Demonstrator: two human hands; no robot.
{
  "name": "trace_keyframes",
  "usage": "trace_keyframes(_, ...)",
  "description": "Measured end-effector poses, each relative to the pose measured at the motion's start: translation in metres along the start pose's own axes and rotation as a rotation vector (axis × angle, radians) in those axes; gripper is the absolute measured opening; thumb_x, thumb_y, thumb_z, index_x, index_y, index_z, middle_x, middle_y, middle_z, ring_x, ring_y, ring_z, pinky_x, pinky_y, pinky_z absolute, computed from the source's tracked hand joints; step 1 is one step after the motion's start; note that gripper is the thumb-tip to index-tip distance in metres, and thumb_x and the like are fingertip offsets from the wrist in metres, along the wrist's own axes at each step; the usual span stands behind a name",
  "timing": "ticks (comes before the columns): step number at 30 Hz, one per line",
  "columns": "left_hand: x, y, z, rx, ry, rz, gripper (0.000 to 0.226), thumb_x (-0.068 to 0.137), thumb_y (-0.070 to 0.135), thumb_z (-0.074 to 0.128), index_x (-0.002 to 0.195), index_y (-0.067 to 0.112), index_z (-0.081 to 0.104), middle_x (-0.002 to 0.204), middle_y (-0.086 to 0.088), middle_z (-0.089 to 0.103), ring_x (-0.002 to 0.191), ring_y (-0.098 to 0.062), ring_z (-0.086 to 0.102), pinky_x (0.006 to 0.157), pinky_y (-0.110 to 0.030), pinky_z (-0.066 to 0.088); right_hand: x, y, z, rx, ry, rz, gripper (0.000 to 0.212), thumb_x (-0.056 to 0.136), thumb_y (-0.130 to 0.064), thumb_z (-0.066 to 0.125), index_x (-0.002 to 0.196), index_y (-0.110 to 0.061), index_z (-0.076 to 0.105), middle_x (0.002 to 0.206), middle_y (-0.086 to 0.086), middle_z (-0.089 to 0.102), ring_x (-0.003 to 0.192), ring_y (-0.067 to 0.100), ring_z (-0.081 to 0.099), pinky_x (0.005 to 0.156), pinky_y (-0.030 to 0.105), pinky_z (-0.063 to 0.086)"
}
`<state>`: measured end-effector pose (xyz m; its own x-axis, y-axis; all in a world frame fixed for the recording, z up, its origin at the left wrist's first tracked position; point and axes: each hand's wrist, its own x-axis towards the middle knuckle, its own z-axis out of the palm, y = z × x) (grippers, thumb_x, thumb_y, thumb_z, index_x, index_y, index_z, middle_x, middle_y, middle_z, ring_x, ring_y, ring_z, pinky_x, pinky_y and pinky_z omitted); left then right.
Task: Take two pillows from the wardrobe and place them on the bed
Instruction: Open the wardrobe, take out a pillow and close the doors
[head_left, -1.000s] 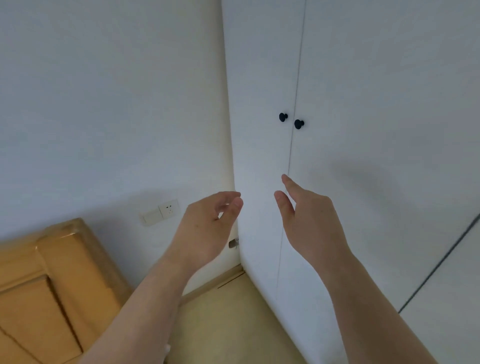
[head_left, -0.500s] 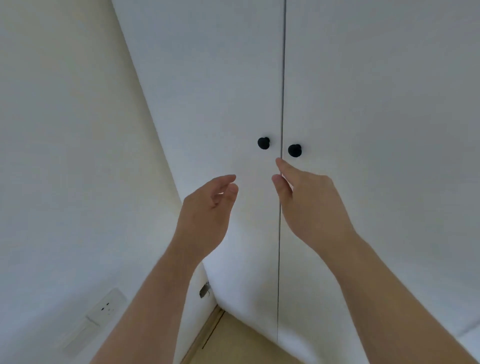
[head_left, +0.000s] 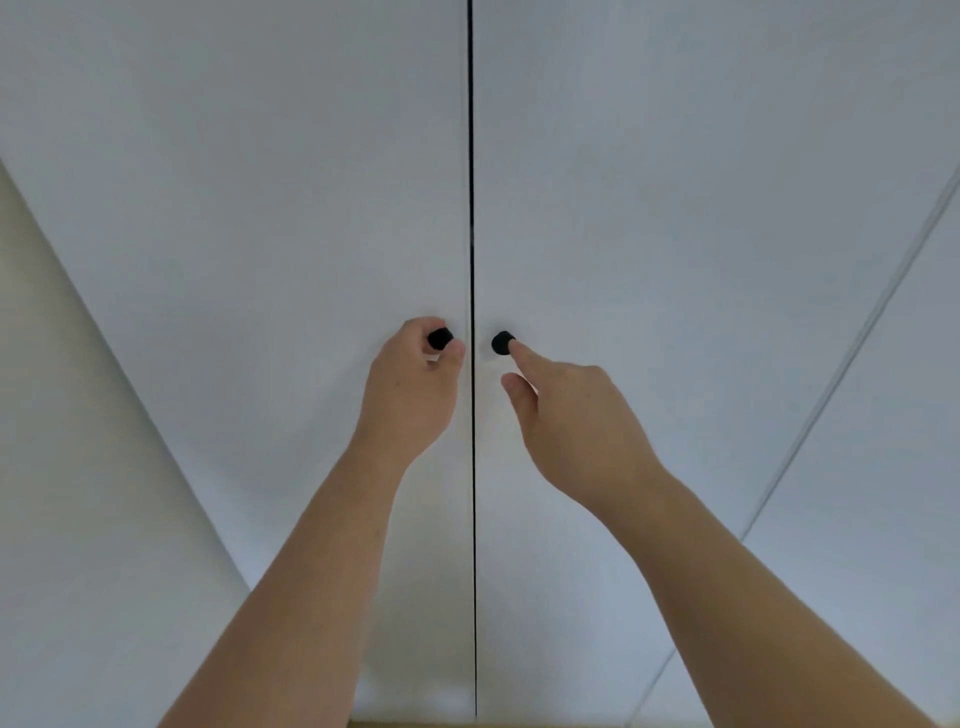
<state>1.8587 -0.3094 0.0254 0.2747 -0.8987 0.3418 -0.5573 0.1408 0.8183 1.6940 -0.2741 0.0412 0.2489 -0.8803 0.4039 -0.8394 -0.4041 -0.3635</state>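
Observation:
A white wardrobe fills the view, its left door (head_left: 291, 218) and right door (head_left: 675, 218) closed along a thin dark seam. Each door carries a small black knob beside the seam. My left hand (head_left: 410, 395) curls its fingers around the left knob (head_left: 440, 338). My right hand (head_left: 571, 415) has its fingers apart, and its forefinger tip touches the right knob (head_left: 501, 342). No pillows and no bed are in view.
A plain white wall (head_left: 78, 493) meets the wardrobe on the left. Another white wardrobe door (head_left: 883, 467) adjoins on the right. A thin strip of wooden floor (head_left: 467, 724) shows at the bottom edge.
The view has swung to face the wardrobe doors squarely. Both hands have risen to the knobs; the left has closed around its knob, and the right forefinger has reached the other.

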Motion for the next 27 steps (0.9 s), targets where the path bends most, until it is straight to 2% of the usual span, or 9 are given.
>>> trace_keyframes(3,-0.002,-0.005,0.004,0.016,0.004,0.012,0.024,0.099,0.021,0.055,0.123,0.026,0.058,0.117,0.01,0.063,0.093,-0.01,0.066,0.081,-0.02,0.043,-0.004,0.0,-0.001,-0.002,-0.021,-0.02,0.044,0.108,-0.034,0.036,0.149,-0.023,0.046,0.079,0.003,0.061,0.078,0.028,0.061,0.066,0.036,0.051)
trace_keyframes(6,-0.006,-0.006,0.001,0.101,-0.023,0.035,0.034,0.095,0.009,0.055,0.125,0.026,0.057,0.121,0.01,0.062,0.088,-0.013,0.066,0.085,-0.022,0.043,-0.009,0.001,-0.002,0.013,-0.039,-0.031,0.04,0.108,-0.032,0.038,0.142,-0.018,0.052,0.068,-0.003,0.051,0.077,0.03,0.061,0.067,0.038,0.052)
trace_keyframes(10,-0.02,-0.002,-0.008,0.143,-0.014,0.035,0.045,0.09,0.0,0.053,0.126,0.026,0.059,0.119,0.013,0.062,0.097,-0.015,0.066,0.092,-0.023,0.046,-0.008,-0.002,0.001,0.109,-0.051,-0.004,0.035,0.107,-0.03,0.041,0.129,-0.01,0.06,0.084,0.009,0.069,0.084,0.032,0.063,0.073,0.041,0.054)
trace_keyframes(14,-0.05,0.002,-0.02,0.088,0.035,0.034,0.043,0.09,-0.007,0.051,0.117,0.025,0.062,0.111,0.011,0.064,0.093,-0.015,0.071,0.078,-0.014,0.047,0.001,-0.009,0.013,0.279,-0.071,-0.003,0.027,0.106,-0.027,0.044,0.107,-0.005,0.06,0.067,-0.005,0.052,0.06,0.011,0.049,0.06,0.029,0.038)
trace_keyframes(16,-0.069,0.004,-0.03,0.036,0.059,0.054,0.046,0.089,-0.012,0.05,0.114,0.024,0.062,0.107,0.008,0.065,0.093,-0.014,0.071,0.072,-0.005,0.046,0.006,-0.019,0.014,0.376,-0.128,-0.019,0.031,0.106,-0.029,0.043,0.118,-0.005,0.058,0.074,-0.007,0.054,0.066,0.012,0.052,0.059,0.024,0.036)
trace_keyframes(17,-0.08,0.003,-0.036,0.014,0.073,0.051,0.048,0.088,-0.015,0.049,0.113,0.024,0.062,0.106,0.007,0.066,0.094,-0.013,0.07,0.071,-0.004,0.046,0.007,-0.025,0.015,0.447,-0.175,-0.034,0.032,0.107,-0.029,0.042,0.122,-0.006,0.058,0.083,-0.003,0.061,0.075,0.017,0.058,0.065,0.024,0.043)
trace_keyframes(20,-0.108,0.005,-0.052,0.002,0.119,0.01,0.054,0.084,-0.016,0.047,0.11,0.029,0.063,0.103,0.011,0.067,0.094,-0.008,0.069,0.074,-0.012,0.048,-0.002,-0.039,0.016,0.672,-0.262,-0.048,0.03,0.105,-0.032,0.047,0.116,-0.01,0.065,0.108,0.011,0.072,0.098,0.03,0.066,0.09,0.042,0.055)
trace_keyframes(25,-0.148,0.002,-0.084,-0.045,0.177,-0.085,0.06,0.08,-0.015,0.047,0.105,0.036,0.067,0.101,0.013,0.071,0.097,-0.003,0.071,0.07,-0.023,0.048,-0.04,-0.061,0.016,0.784,-0.283,-0.14,0.023,0.102,-0.033,0.055,0.108,-0.018,0.072,0.102,0.016,0.074,0.095,0.033,0.068,0.089,0.048,0.056)
trace_keyframes(27,-0.163,0.001,-0.104,-0.123,0.187,-0.141,0.06,0.081,-0.017,0.049,0.104,0.034,0.07,0.102,0.007,0.073,0.097,-0.006,0.073,0.076,-0.041,0.054,-0.05,-0.074,0.016,0.775,-0.306,-0.19,0.025,0.101,-0.034,0.055,0.106,-0.016,0.071,0.101,0.017,0.074,0.091,0.035,0.068,0.087,0.052,0.056)
